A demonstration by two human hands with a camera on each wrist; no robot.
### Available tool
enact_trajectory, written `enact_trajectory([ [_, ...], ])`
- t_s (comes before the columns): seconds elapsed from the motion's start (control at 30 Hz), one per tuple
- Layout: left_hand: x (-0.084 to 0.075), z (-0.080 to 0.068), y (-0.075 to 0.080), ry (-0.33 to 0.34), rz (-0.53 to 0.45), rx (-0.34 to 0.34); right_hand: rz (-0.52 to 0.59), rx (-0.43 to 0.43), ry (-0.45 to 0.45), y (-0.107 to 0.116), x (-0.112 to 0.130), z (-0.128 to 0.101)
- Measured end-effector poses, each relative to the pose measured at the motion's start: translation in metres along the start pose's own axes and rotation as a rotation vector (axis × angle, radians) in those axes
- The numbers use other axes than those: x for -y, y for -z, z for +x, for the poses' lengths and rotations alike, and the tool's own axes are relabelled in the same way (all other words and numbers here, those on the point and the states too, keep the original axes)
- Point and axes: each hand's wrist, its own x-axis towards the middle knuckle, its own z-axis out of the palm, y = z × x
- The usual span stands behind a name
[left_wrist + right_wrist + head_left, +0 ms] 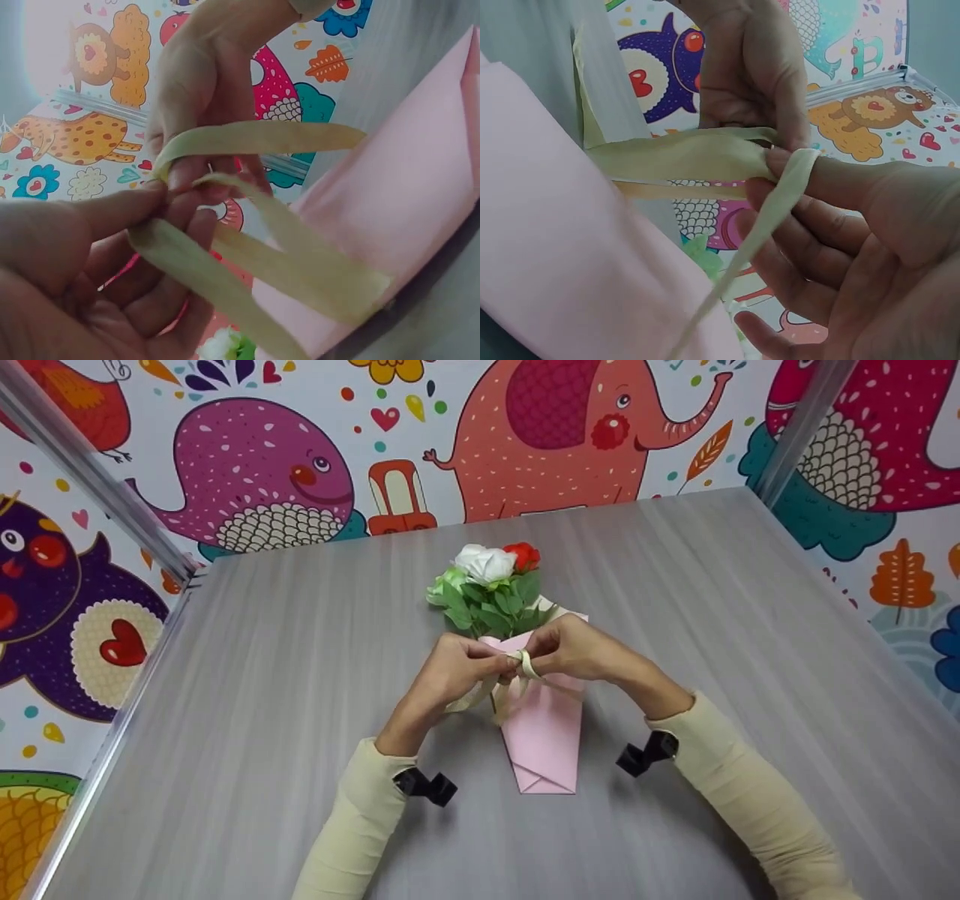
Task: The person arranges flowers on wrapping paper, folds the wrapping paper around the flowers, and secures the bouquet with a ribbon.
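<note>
A bouquet lies on the table in pink wrapping paper (544, 735), with a white flower (482, 564), a red flower (525, 556), a pale green flower (448, 586) and green leaves at its far end. Over the paper's upper part, my left hand (450, 673) pinches a pale yellow ribbon (527, 666) between thumb and fingers. My right hand (576, 649) pinches the same ribbon from the other side, fingertips close to the left ones. In the left wrist view, ribbon loops and tails (274, 137) hang between the hands and the paper. One strand (799, 174) passes over the right thumb.
The grey wood-grain table (315, 660) spreads around the bouquet. Behind it stands a wall panel (442, 420) printed with cartoon animals, with metal frame posts (802, 435) at the corners. A black wrist mount (425, 786) sits on each cream sleeve (356, 817).
</note>
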Motion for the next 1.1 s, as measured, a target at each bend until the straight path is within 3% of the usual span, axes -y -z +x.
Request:
enact_trajectory([
  [0.23, 0.002, -0.001, 0.014, -0.020, 0.062, 0.081, -0.100, 0.017, -0.028, 0.018, 0.000, -0.008],
  [0.37, 0.004, -0.003, 0.019, -0.016, 0.080, 0.072, -0.111, 0.018, -0.036, 0.025, 0.000, -0.012],
  [0.53, 0.011, -0.005, 0.021, 0.015, 0.057, 0.051, -0.134, -0.003, 0.042, 0.029, -0.002, -0.017],
  [0.77, 0.015, -0.011, 0.030, 0.010, 0.145, 0.025, -0.242, -0.018, 0.066, 0.038, -0.013, -0.025],
  [0.93, 0.029, -0.018, 0.044, 0.009, 0.310, 0.024, -0.382, 0.007, 0.102, 0.064, -0.044, -0.040],
  [1.1, 0.057, -0.022, 0.061, 0.065, 0.425, 0.037, -0.421, 0.056, -0.055, 0.088, -0.092, -0.063],
])
